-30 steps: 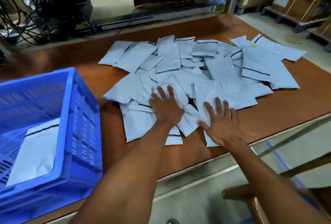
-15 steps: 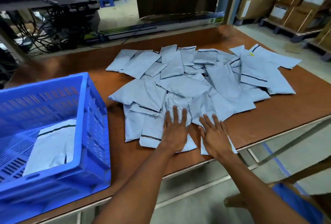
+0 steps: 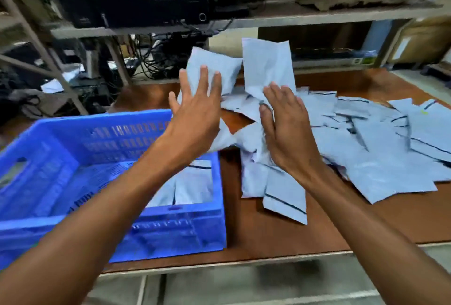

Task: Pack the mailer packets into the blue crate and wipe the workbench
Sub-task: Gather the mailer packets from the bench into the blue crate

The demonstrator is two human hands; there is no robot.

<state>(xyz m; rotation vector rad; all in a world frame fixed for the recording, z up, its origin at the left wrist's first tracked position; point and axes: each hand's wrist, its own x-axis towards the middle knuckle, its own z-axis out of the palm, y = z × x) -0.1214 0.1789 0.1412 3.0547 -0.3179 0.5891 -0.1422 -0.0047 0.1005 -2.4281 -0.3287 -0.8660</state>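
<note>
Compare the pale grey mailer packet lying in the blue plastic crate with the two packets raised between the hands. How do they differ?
The pale grey mailer packet in the blue plastic crate lies flat on the crate floor; the two raised packets stand nearly upright in the air. The crate packet is untouched; the raised ones are pressed between the left hand and right hand. All share the same pale grey plastic.

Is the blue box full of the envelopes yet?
Not full. The blue crate holds only a few mailer packets lying on its bottom, and most of its inside is bare. Many packets are on the workbench.
</note>
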